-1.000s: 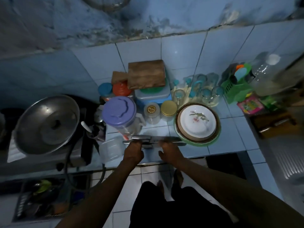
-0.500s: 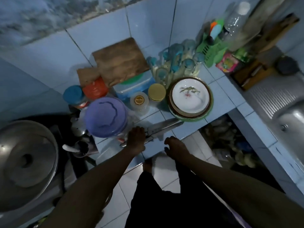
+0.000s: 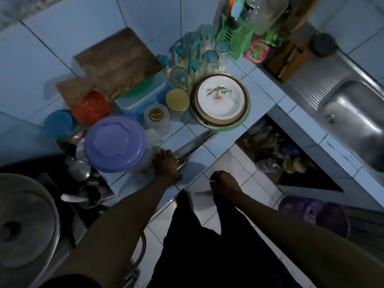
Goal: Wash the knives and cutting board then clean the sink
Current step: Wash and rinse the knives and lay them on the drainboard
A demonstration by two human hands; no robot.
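My left hand (image 3: 167, 166) grips the handle end of a large knife (image 3: 194, 143) whose steel blade lies on the blue tiled counter (image 3: 268, 96) and points toward the plates. Off the counter edge, over the floor, my right hand (image 3: 223, 182) has its fingers curled. A blurred grey streak lies beside it, and I cannot tell whether that hand holds anything. A brown wooden cutting board (image 3: 118, 63) rests tilted on plastic containers against the wall, with a smaller brown board (image 3: 72, 89) to its left. The steel sink (image 3: 353, 115) is at the far right.
A purple-lidded jug (image 3: 114, 143) stands against my left hand. Stacked plates (image 3: 221, 98), jars, upturned glasses (image 3: 209, 57) and a green utensil rack (image 3: 234, 37) crowd the counter. A steel lid (image 3: 22, 227) sits lower left, a purple basket (image 3: 315, 215) on the floor.
The view has swung right, bringing the sink into sight. My right hand has come off the knives and pulled back past the counter edge. My left hand still holds the knife handle.
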